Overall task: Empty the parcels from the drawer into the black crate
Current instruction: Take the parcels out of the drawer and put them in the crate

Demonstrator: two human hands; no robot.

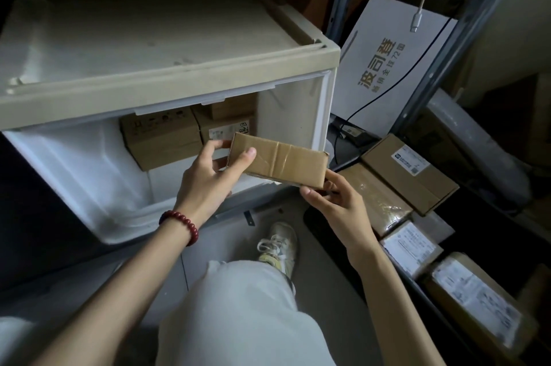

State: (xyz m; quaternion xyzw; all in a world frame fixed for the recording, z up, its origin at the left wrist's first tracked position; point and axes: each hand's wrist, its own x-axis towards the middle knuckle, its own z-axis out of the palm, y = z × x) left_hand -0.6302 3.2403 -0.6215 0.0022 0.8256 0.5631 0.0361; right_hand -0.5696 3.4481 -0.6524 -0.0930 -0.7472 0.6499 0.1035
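As the hands stood: the left hand (208,177) gripped the held parcel (283,161) at its left end, thumb on the top face and fingers round the far edge; the right hand (337,204) pinched its near right corner from below.
Held parcel: a flat brown carton with clear tape across its middle hung in the air over the drawer's front right corner, between drawer and crate.
Step in hand: by my judgement it was the carry from drawer to crate, with several parcels left to move.
Doing it well: the carton wanted keeping level, with the right hand leading across the crate's near rim. It should be laid flat on the cartons already there, and the left hand should let go only once it rested.
Black crate (334,246): it stood on the floor to the right and held several cartons, among them a labelled carton (408,171) at its far end and a taped packet (378,201) beside that.
Drawer (89,180): it was pulled out, white inside, with a printed carton (162,139), a carton with a sticker (226,127) and a smaller one (232,109) stacked on it, all at the back right corner.
Writing: the held carton's face showed none, and the stickers in drawer and crate were too small to read.
White box (384,67): it leaned beyond the crate and read "波司登", with a smaller line ending "全球72国".
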